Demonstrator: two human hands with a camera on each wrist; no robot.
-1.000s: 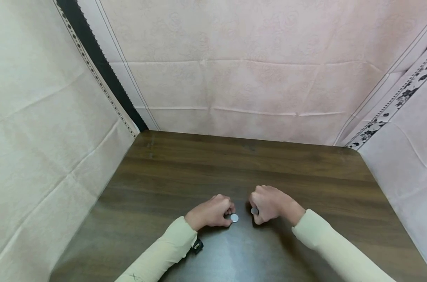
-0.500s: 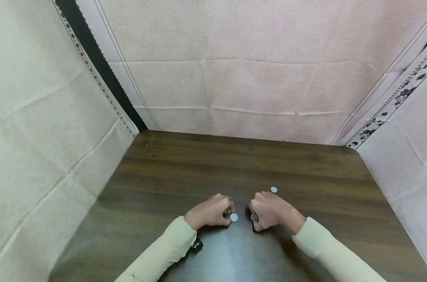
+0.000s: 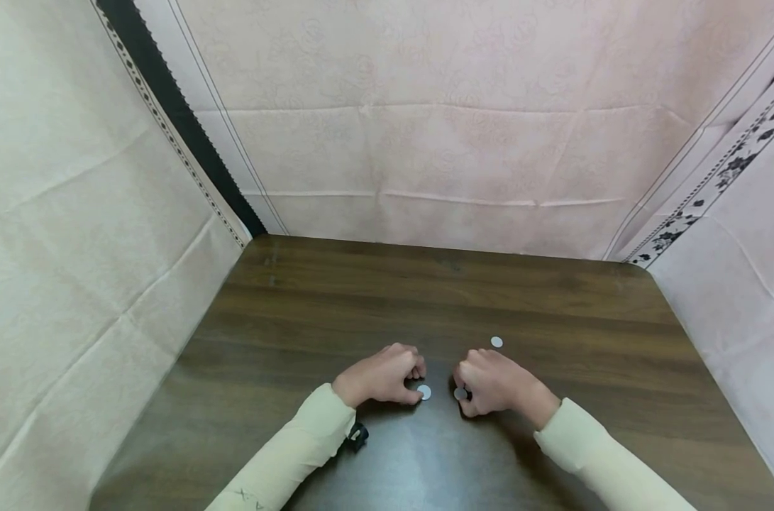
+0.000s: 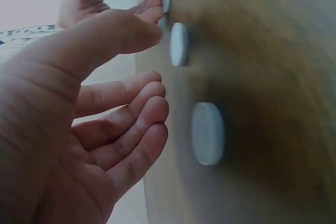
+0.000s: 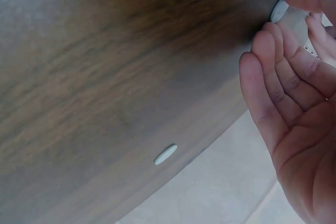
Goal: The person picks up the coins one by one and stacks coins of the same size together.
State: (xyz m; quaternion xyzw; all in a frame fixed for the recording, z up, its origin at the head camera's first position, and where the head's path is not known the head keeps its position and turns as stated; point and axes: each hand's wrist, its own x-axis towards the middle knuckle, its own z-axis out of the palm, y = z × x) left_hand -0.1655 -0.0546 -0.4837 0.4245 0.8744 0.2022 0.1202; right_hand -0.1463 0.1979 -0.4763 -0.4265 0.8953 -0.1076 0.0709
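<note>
My left hand (image 3: pixel 387 374) hovers low over the brown wooden table, thumb and curved fingers apart, holding nothing. A small white disc (image 3: pixel 425 392) lies by its thumb tip. In the left wrist view that disc (image 4: pixel 179 44) sits beside the thumb, and another white disc (image 4: pixel 208 133) is near the fingertips, hidden in the head view. My right hand (image 3: pixel 489 381) pinches a white disc (image 3: pixel 460 393) between thumb and forefinger at the table surface, seen too in the right wrist view (image 5: pixel 279 10). Beyond its knuckles lies one more disc (image 3: pixel 496 342).
The wooden table (image 3: pixel 387 298) has a far edge against a pale cloth backdrop (image 3: pixel 438 156). Cloth also hangs at the left (image 3: pixel 93 248) and right sides. A small black device (image 3: pixel 357 435) is at my left wrist.
My right hand has drawn slightly toward me with its disc, and the disc beyond its knuckles has come into view. My left hand has shifted slightly away, its thumb and fingers spreading wider.
</note>
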